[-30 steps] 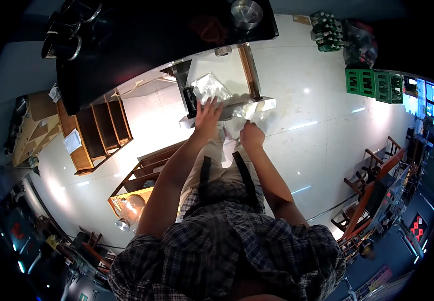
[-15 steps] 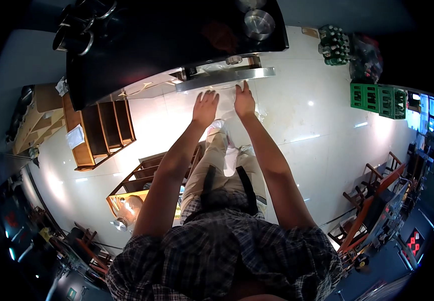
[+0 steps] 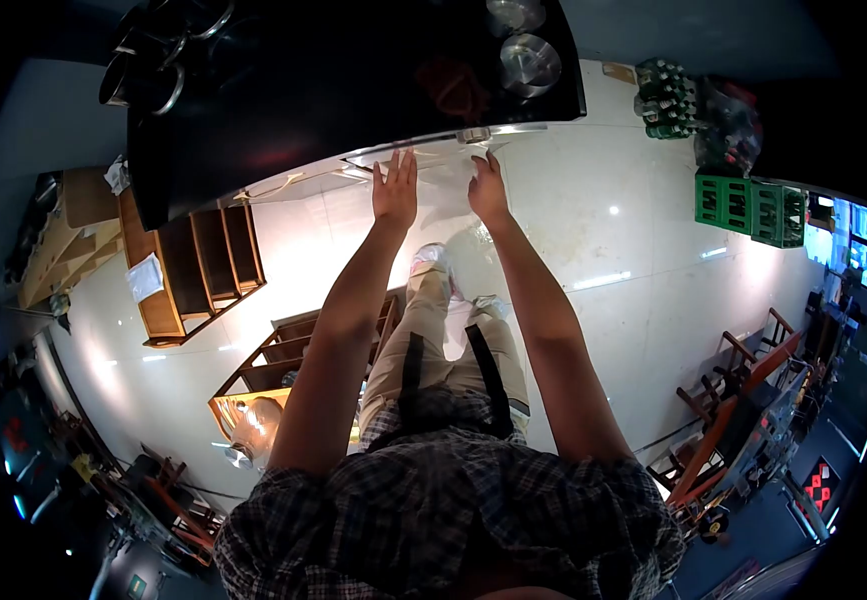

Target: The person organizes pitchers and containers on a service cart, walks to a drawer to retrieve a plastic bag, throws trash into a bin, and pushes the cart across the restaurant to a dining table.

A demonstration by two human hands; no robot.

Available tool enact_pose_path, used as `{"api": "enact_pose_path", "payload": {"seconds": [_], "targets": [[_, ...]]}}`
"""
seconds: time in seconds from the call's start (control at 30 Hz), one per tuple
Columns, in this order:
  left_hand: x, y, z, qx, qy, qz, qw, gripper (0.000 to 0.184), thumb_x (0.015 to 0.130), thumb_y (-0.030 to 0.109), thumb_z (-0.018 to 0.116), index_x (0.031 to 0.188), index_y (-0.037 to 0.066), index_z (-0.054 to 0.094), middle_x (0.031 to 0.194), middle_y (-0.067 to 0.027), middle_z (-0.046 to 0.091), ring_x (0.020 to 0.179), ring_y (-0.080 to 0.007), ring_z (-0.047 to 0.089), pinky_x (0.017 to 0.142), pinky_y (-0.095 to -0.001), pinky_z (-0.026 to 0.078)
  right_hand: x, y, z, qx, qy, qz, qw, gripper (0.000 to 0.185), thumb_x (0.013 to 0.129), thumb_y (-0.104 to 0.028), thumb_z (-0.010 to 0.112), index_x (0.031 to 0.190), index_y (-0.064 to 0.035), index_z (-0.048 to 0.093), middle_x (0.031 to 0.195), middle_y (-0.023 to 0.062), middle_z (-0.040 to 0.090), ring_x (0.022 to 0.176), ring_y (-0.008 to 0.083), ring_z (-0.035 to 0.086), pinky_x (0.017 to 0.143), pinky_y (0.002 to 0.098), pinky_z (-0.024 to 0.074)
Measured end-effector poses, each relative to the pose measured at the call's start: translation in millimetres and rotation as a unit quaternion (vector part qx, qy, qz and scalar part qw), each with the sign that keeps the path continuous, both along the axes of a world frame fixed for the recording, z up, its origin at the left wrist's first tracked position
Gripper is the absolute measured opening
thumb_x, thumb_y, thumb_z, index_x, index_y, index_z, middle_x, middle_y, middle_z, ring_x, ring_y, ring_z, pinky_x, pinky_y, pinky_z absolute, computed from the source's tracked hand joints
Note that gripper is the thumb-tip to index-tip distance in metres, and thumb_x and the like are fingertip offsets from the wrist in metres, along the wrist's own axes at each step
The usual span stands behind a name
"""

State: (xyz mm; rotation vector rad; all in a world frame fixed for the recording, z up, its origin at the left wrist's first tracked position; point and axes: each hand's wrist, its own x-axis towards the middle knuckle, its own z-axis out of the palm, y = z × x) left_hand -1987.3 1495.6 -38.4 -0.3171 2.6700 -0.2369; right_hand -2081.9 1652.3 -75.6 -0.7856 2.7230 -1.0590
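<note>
Both of my hands are at the pale front of a drawer (image 3: 413, 155) below the black countertop (image 3: 353, 80). My left hand (image 3: 395, 188) has its fingers spread, with the tips at the drawer front. To its right my right hand (image 3: 488, 187) reaches up with its fingers apart, beside the drawer front's right part. Neither hand holds anything. The drawer sits nearly flush beneath the counter edge, and its inside is hidden.
Metal bowls (image 3: 530, 66) and dark cups (image 3: 143, 82) stand on the counter. Wooden shelf units (image 3: 198, 262) are at the left, with a glass jar (image 3: 258, 425) below. Green crates (image 3: 748, 208), bottles (image 3: 665, 100) and wooden chairs (image 3: 738, 370) are at the right.
The drawer, pulled out with clear plastic in it one second ago, has moved in under the counter. My left hand left the plastic; my right hand opened, and both moved up.
</note>
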Motion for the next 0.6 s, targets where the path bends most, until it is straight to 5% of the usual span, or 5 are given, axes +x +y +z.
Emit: {"api": "enact_pose_path", "payload": {"seconds": [0.07,0.2,0.33,0.5,0.6], "targets": [[-12,-10,4,0.046,0.001,0.024,0.999,0.061,0.085,0.01,0.037,0.142,0.007,0.014,0.15,-0.0038,0.004,0.138,-0.0222,0.006,0.109,-0.0476,0.014,-4,8,-1,-0.049,0.04,0.029,0.998,0.044,0.071,0.004,0.052,0.115,0.0007,0.051,0.117,0.0262,0.05,0.096,0.043,0.055,0.084,0.0417,0.0466],[-9,-17,-3,0.061,0.004,0.003,0.998,0.061,0.085,0.009,0.037,0.141,0.008,0.015,0.15,-0.0049,0.005,0.138,-0.0208,0.006,0.109,-0.0466,0.014,8,24,20,-0.077,-0.178,-0.074,0.978,0.031,0.074,-0.006,0.058,0.104,-0.0005,0.056,0.094,0.0218,0.061,0.088,0.0335,0.06,0.074,0.0382,0.0484],[12,-6,22,0.37,0.261,0.037,0.891,0.054,0.069,0.002,0.056,0.122,0.002,0.046,0.131,-0.017,0.042,0.12,-0.0304,0.041,0.1,-0.0397,0.034,22,41,38,-0.146,-0.291,-0.035,0.945,0.029,0.073,-0.011,0.065,0.099,-0.001,0.058,0.081,0.0135,0.064,0.069,0.0229,0.061,0.068,0.032,0.0482],[58,39,95,0.37,0.318,0.038,0.872,0.055,0.07,0.01,0.067,0.122,0.01,0.048,0.129,-0.0093,0.046,0.124,-0.0272,0.038,0.105,-0.05,0.021,44,46,82,-0.129,-0.28,0.129,0.943,0.03,0.072,-0.01,0.067,0.1,-0.0011,0.059,0.079,0.0098,0.063,0.067,0.0162,0.058,0.065,0.0287,0.047],[95,57,103,0.343,0.3,0.092,0.885,0.02,0.073,0.015,0.067,0.093,0.012,0.062,0.109,-0.0016,0.06,0.12,-0.021,0.043,0.104,-0.0543,0.019,62,52,127,-0.057,-0.285,0.191,0.937,0.033,0.071,-0.01,0.069,0.101,-0.0018,0.06,0.08,0.0085,0.062,0.071,0.0146,0.057,0.067,0.0278,0.0464]]}}
